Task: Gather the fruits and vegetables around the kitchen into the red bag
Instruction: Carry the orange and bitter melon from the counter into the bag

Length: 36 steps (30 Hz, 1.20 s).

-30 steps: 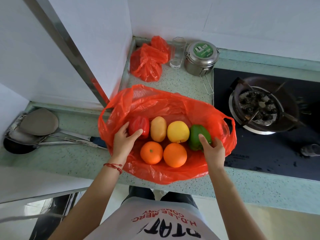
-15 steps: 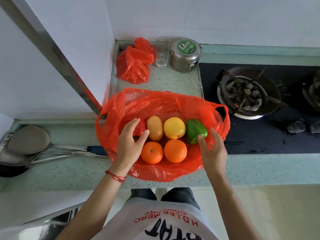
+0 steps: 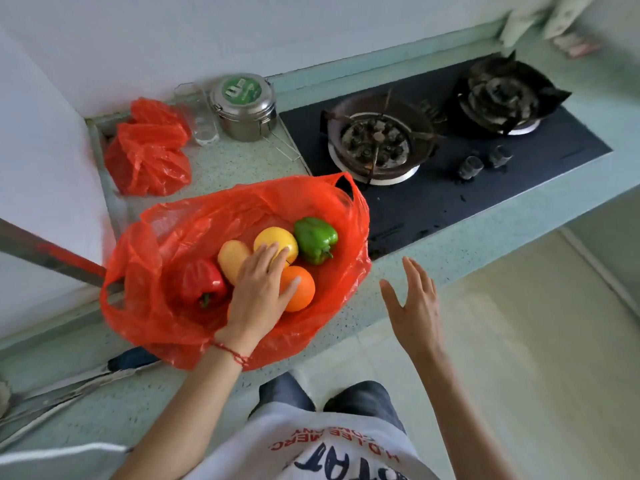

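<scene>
The crinkled red bag (image 3: 145, 271) gapes on the desk (image 3: 433, 268); left hand (image 3: 258, 292) lies spread on fruit, right hand (image 3: 414, 303) spread, empty.

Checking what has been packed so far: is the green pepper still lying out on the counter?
No, the green pepper lies inside the open red bag, beside the yellow fruit.
</scene>
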{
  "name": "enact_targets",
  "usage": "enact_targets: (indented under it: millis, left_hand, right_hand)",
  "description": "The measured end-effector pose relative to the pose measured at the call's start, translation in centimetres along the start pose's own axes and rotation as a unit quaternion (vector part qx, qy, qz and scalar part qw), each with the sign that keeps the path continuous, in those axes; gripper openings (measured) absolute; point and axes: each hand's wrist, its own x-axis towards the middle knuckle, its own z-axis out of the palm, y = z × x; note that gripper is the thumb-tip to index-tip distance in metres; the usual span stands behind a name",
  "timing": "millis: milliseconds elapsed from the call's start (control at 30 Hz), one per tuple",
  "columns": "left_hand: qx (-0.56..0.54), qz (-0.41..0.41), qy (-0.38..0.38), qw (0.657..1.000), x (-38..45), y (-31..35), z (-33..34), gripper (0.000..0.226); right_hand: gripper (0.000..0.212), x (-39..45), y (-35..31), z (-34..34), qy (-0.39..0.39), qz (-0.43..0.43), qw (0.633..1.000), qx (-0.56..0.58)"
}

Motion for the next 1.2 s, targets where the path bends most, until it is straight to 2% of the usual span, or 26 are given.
enact_targets:
  millis: [333,600,900,1100,1200]
  left_hand:
    - [0.036,0.130,-0.043,0.990,1.8,8.9,3.5,0.056]
    - [0.050,0.240,-0.094,0.965,0.6,18.7,7.9,0.056]
    - [0.048,0.385,-0.151,0.909,-2.1,29.4,12.3,0.060]
    - [0.051,0.466,-0.185,0.864,-2.2,33.5,14.4,0.059]
    - [0.054,0.499,-0.195,0.842,-2.1,35.0,15.0,0.060]
  right_hand:
    - [0.057,-5.1,7.5,-5.9,0.069,0.114,0.991,-0.024]
    - [0.057,-12.1,14.8,-11.0,0.131,0.213,0.967,-0.037]
    - [0.055,-20.6,20.8,-14.6,0.208,0.346,0.913,-0.058]
    - [0.066,-23.4,21.7,-15.1,0.248,0.424,0.869,-0.058]
    - [0.061,-23.8,21.8,-15.0,0.262,0.447,0.853,-0.057]
